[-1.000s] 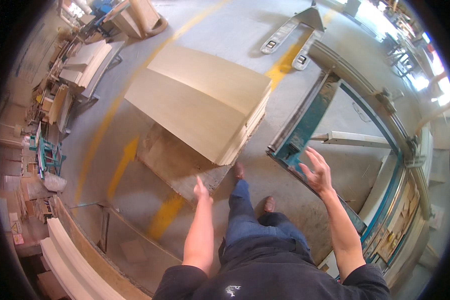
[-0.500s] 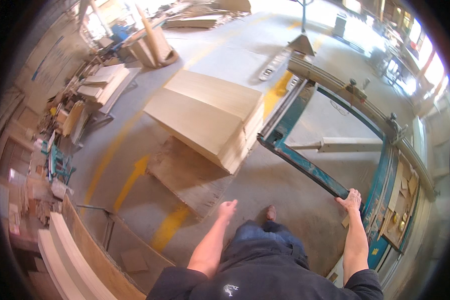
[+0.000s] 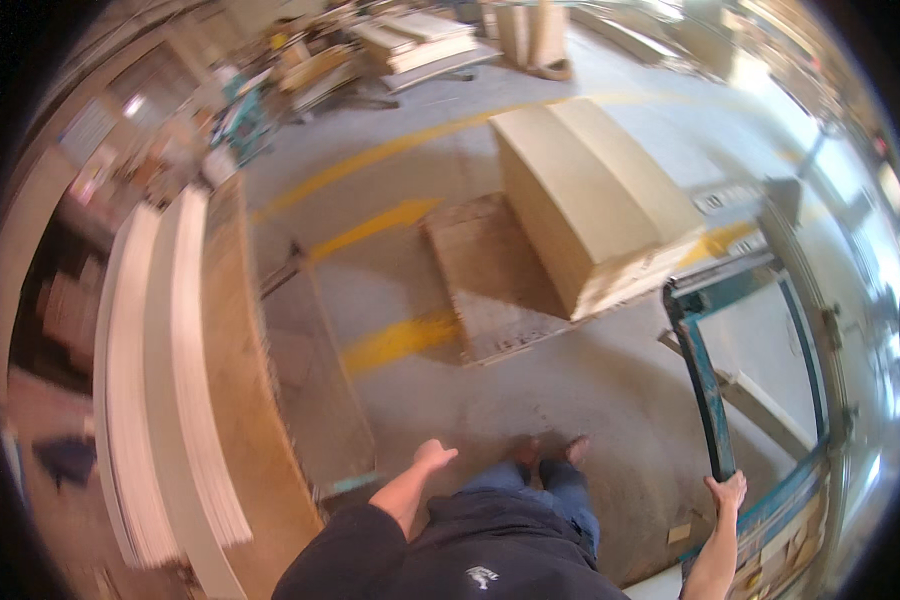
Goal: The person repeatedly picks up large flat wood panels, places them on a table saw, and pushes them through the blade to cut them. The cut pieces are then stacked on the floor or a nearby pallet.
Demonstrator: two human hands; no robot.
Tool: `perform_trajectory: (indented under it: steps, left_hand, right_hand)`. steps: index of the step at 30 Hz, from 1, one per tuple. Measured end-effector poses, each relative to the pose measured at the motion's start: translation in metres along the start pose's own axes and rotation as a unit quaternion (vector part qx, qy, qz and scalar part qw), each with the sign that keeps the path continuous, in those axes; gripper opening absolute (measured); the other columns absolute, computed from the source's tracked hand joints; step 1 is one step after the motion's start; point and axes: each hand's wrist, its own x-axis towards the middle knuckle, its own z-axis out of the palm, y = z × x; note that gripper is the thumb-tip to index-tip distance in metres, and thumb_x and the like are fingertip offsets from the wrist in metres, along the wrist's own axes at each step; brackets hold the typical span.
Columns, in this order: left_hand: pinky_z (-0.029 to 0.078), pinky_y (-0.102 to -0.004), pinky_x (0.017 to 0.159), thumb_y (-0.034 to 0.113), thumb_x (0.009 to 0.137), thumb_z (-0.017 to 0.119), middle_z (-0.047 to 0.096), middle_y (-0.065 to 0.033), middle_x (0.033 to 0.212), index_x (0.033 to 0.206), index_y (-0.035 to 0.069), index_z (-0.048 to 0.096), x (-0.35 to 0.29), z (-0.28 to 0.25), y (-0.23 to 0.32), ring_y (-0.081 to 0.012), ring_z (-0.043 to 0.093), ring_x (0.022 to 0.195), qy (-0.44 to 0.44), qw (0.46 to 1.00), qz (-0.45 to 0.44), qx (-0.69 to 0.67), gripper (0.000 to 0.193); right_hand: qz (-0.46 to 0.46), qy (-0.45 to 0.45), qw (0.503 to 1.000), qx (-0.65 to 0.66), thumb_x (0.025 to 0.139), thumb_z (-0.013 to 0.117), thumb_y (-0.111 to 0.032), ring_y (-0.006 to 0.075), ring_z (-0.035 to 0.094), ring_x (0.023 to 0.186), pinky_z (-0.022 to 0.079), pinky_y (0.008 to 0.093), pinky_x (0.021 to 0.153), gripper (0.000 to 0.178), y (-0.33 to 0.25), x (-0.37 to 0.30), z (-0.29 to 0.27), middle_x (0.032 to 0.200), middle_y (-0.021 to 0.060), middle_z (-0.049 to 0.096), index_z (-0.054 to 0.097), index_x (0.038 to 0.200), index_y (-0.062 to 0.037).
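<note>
My right hand (image 3: 728,490) is at the right, its fingers wrapped over the near end of the dark bar of a teal metal frame (image 3: 712,390). The frame is the sliding outrigger of a machine and has a long grey rail (image 3: 838,400) along its far side. Apart from anything, my left hand (image 3: 435,456) hangs in the air before my body, its fingers curled together with nothing visible in them. Ahead of me a block of stacked pale boards (image 3: 595,190) stands on a worn brown base board (image 3: 490,270).
On the left, long pale boards (image 3: 150,400) lie beside a brown sheet (image 3: 235,370). Yellow lines and an arrow (image 3: 375,228) mark the grey floor. Further back are a rack of boards (image 3: 425,45) and a teal machine (image 3: 242,125). Offcuts lie below the frame at right.
My view has swung left, so the board stack and the frame now show further right and more of the left boards appears. My right hand stays on the frame; my left hand stays free.
</note>
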Motion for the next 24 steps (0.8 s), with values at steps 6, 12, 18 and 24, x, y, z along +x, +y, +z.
perform_trajectory:
  steps: [6, 12, 18, 24]
  left_hand:
    - [0.057, -0.0416, 0.074, 0.052, 0.087, 0.075, 0.078, -0.0134, 0.083, 0.092, 0.000, 0.080, -0.086, 0.014, -0.066, -0.0242, 0.073, 0.075, -0.005, 0.993, -0.034, -0.109, 0.053]
    - [0.058, -0.0360, 0.074, 0.054, 0.088, 0.076, 0.078, -0.0078, 0.083, 0.102, 0.001, 0.080, -0.160, 0.055, -0.028, -0.0175, 0.073, 0.074, 0.014, 0.971, 0.001, -0.238, 0.055]
    - [0.059, -0.0379, 0.083, 0.052, 0.093, 0.078, 0.081, -0.0141, 0.096, 0.112, 0.000, 0.077, -0.241, 0.093, -0.024, -0.0239, 0.077, 0.091, 0.016, 0.974, 0.061, -0.218, 0.056]
    - [0.059, -0.0356, 0.087, 0.043, 0.097, 0.075, 0.081, -0.0139, 0.101, 0.119, -0.005, 0.072, -0.334, 0.087, -0.027, -0.0204, 0.078, 0.093, 0.033, 0.965, 0.102, -0.238, 0.053]
  right_hand:
    - [-0.142, 0.059, 0.988, 0.019, 0.067, 0.089, -0.045, 0.0471, 0.050, 0.139, 0.040, 0.0530, 0.119, 0.114, 0.033, -0.042, 0.015, 0.151, 0.0300, 0.051, 0.039, 0.157, 0.0028]
    - [-0.334, 0.128, 0.933, 0.043, 0.073, 0.090, -0.026, 0.0451, 0.046, 0.143, 0.039, 0.0519, 0.120, 0.076, 0.058, -0.119, 0.022, 0.154, 0.0273, 0.050, 0.059, 0.138, -0.0011]
    - [-0.400, 0.036, 0.914, 0.064, 0.078, 0.086, -0.034, 0.0431, 0.066, 0.110, 0.052, 0.0509, 0.097, 0.045, 0.070, -0.198, 0.007, 0.112, 0.0218, 0.072, 0.072, 0.108, -0.0031]
    - [-0.418, -0.018, 0.902, 0.109, 0.083, 0.085, -0.040, 0.0408, 0.071, 0.090, 0.055, 0.0512, 0.078, 0.038, 0.065, -0.250, -0.023, 0.091, 0.0164, 0.073, 0.067, 0.091, -0.0074]
